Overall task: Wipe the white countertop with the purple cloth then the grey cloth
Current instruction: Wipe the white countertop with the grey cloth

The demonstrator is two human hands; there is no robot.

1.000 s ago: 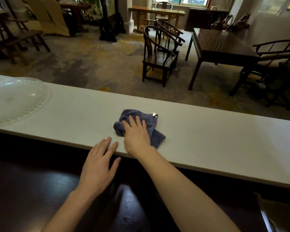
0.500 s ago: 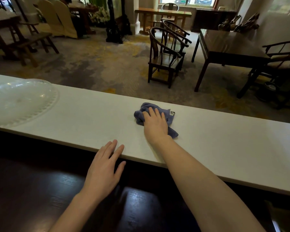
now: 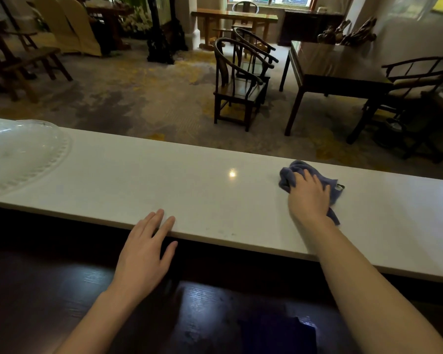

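Observation:
A long white countertop [image 3: 202,190] runs across the view. My right hand [image 3: 308,198] presses flat on a crumpled purple cloth [image 3: 296,169] near the counter's far edge, right of centre; its fingers cover most of the cloth. My left hand [image 3: 145,254] lies open and flat, with its fingertips resting on the counter's near edge and its palm over the dark wooden surface below. A dark cloth [image 3: 276,333] lies on that lower surface near the bottom of the view; its colour is hard to tell in the shadow.
A clear glass dome-like dish [image 3: 18,154] sits on the counter's left end. Beyond the counter are carpeted floor, dark wooden chairs [image 3: 238,83] and a dark table [image 3: 335,70]. The dark wooden lower surface [image 3: 49,290] lies right in front of me.
My right hand has slid the purple cloth to the right along the counter and toward its far edge. My left hand has stayed at the near edge.

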